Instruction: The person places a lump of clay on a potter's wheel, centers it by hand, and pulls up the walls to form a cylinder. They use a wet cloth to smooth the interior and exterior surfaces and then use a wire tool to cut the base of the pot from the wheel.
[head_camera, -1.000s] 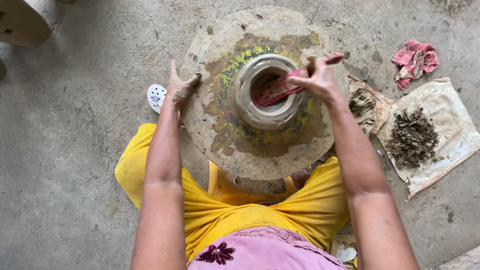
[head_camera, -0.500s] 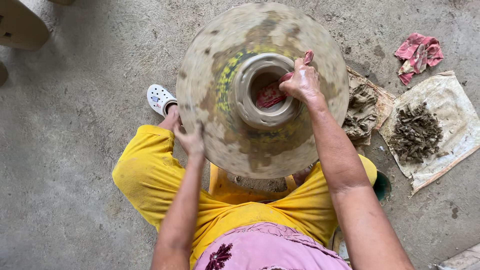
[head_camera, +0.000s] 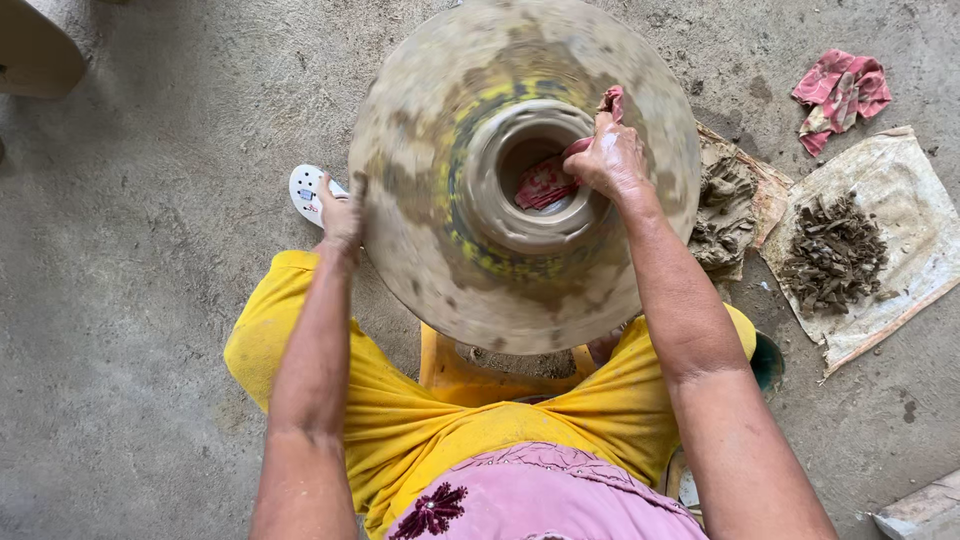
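Over the blurred wheel disc (head_camera: 420, 270): right hand (head_camera: 612, 160) fingers pinching a red cloth (head_camera: 545, 183) against the clay pot (head_camera: 525, 175) rim, left hand (head_camera: 342, 215) flat on the disc's left edge.

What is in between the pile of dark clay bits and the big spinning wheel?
In the head view, a lump of wet grey clay on a muddy sheet sits between the pile of dark clay bits and the spinning wheel.
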